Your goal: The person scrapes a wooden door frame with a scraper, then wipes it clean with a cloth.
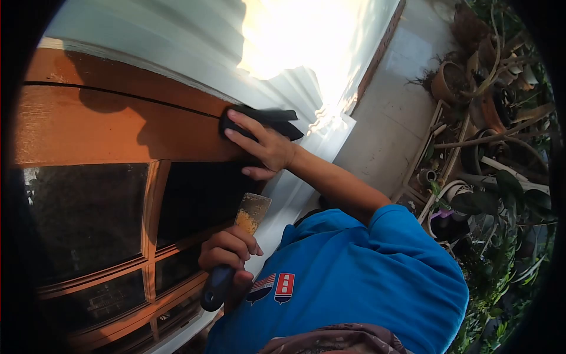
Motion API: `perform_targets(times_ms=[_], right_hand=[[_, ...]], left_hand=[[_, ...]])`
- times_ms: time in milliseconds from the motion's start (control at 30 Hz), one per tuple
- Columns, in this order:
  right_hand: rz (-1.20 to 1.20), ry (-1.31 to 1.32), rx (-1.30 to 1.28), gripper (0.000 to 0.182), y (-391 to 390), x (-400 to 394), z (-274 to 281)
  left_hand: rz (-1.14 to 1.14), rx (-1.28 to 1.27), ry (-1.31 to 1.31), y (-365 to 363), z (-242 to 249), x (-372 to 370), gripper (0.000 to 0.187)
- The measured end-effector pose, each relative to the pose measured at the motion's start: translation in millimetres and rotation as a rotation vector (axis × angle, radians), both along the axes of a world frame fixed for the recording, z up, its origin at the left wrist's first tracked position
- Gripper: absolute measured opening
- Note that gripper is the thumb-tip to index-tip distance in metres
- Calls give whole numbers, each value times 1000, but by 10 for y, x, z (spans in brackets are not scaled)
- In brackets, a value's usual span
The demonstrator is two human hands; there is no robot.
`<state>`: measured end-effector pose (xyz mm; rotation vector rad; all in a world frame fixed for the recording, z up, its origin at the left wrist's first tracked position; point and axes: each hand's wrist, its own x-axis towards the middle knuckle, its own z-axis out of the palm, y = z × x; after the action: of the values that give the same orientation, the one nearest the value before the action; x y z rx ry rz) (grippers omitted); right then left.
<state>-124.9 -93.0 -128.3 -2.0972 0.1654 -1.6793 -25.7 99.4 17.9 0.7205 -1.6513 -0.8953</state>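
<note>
My right hand (262,144) lies flat on a black sanding pad (277,121) and presses it against the orange-brown wooden window frame (118,124), near the frame's edge. My left hand (227,251) is lower down, close to my blue shirt (354,277). It grips the dark handle of a scraper (252,212), whose stained metal blade points up toward my right hand without touching the wood. Dark glass panes (88,218) sit between thin wooden bars under the frame.
A white wall (177,41) with a bright sun patch borders the frame. Beyond it runs a pale tiled floor (401,100). Clay pots, plants and a metal rack (489,118) crowd the far right side.
</note>
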Motion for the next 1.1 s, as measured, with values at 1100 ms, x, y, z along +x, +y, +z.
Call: perform_targets(times_ms=[1100], right_hand=[[-162, -167, -327, 75, -326, 272, 1878]], left_hand=[[106, -99, -126, -132, 336, 21, 38]])
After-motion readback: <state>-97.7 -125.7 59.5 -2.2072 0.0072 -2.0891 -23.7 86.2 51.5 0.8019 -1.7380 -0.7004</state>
